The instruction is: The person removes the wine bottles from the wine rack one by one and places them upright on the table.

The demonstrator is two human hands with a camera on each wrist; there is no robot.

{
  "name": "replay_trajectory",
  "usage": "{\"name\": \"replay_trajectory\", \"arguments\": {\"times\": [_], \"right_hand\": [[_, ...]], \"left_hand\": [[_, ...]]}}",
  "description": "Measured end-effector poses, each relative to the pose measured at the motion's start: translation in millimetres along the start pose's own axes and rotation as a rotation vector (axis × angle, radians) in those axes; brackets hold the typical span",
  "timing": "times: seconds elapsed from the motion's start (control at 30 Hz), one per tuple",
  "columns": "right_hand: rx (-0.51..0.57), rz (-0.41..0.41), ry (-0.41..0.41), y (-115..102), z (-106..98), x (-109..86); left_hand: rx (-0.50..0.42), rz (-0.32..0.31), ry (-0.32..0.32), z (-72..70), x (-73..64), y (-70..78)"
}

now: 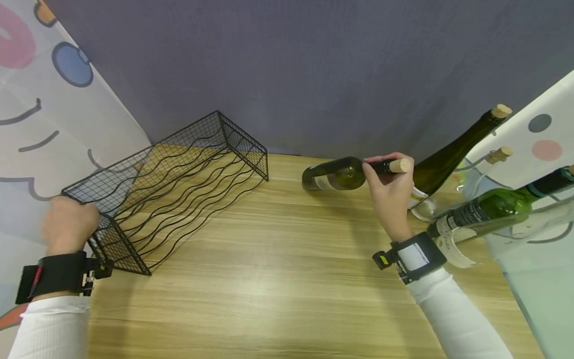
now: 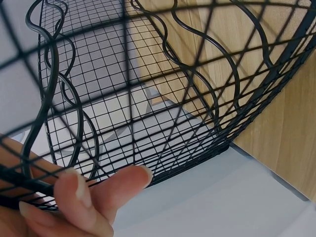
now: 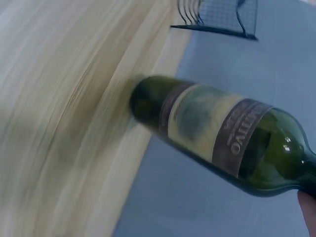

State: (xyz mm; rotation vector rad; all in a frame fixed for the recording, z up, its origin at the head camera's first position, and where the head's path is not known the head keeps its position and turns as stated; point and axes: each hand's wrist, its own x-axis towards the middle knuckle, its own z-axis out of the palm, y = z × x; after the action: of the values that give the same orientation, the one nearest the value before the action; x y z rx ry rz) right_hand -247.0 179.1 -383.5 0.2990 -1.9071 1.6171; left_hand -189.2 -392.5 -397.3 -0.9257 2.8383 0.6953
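My left hand (image 1: 69, 224) grips the near left corner of a black wire wine rack (image 1: 188, 199), its fingers (image 2: 123, 185) against the mesh in the left wrist view. The rack has wavy wires between mesh sides. My right hand (image 1: 392, 199) holds a dark green wine bottle (image 1: 341, 174) by its neck, just below a pale cork (image 1: 399, 165). The bottle tilts, with its base to the left, toward the rack. Its cream and brown label (image 3: 207, 123) shows in the right wrist view. Whether the base touches the table cannot be told.
Right of my right hand stand a tall dark bottle (image 1: 448, 154) with a cork, a clear corked bottle (image 1: 486, 162) and a green bottle (image 1: 502, 202) with a dark top. A clear glass-like shape (image 1: 515, 224) overlaps them. A grey panel (image 1: 287, 75) backs the wooden table (image 1: 269, 279).
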Motion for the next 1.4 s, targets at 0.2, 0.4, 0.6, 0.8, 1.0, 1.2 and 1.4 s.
{"name": "replay_trajectory", "arguments": {"times": [0.2,0.4,0.6,0.8,1.0,1.2,1.4], "right_hand": [[-0.178,-0.234,-0.15,-1,11,-14.2],[-0.329,-0.445,-0.285,5,18,-25.6],[-0.36,-0.493,-0.444,1,25,-30.4],[-0.399,-0.455,-0.491,-1,31,-36.7],[-0.303,-0.45,-0.418,0,36,-39.5],[-0.222,-0.548,-0.306,6,41,-35.5],[-0.181,-0.521,-0.228,8,39,-28.2]], "left_hand": [[0.009,-0.007,0.001,-0.1,1.0,-0.8],[0.02,-0.008,-0.002,-1.2,-0.4,1.1],[0.014,-0.006,-0.005,-3.0,-3.3,3.0],[0.035,0.002,0.007,-1.6,-4.1,3.1],[0.019,0.017,0.016,-2.1,-2.6,3.1],[0.023,0.008,-0.002,-3.2,-2.3,4.4],[0.018,0.009,0.005,-1.6,-2.6,2.8]]}}
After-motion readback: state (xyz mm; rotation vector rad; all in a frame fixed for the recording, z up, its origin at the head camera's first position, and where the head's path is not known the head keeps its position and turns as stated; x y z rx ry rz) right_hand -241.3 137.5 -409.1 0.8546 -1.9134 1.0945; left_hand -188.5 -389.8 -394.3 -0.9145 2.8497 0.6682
